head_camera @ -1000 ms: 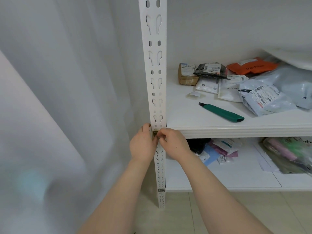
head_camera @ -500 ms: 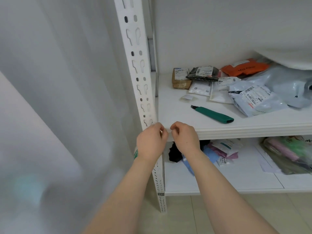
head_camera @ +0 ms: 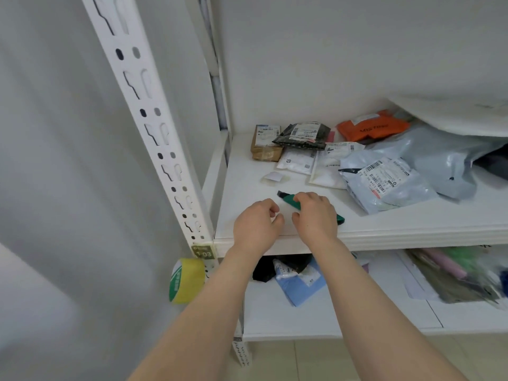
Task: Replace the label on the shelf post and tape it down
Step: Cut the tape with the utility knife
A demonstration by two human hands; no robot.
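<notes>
The white slotted shelf post leans across the left of the view. A small greenish label reading 1-03 is stuck on it at the level of the shelf board. A yellow and green tape roll shows just below the label, beside my left forearm; what holds it is hidden. My left hand hovers over the board's front edge with curled fingers and nothing plainly in them. My right hand curls over the middle of a green utility knife lying on the board.
A white paper scrap lies behind the knife. Several parcels and mailer bags crowd the back and right of the board. More bags lie on the lower shelf. A white curtain hangs left of the post.
Both hands left the post at the label and moved right and up onto the shelf board. My right hand came down over the green knife. The label and tape roll came into sight.
</notes>
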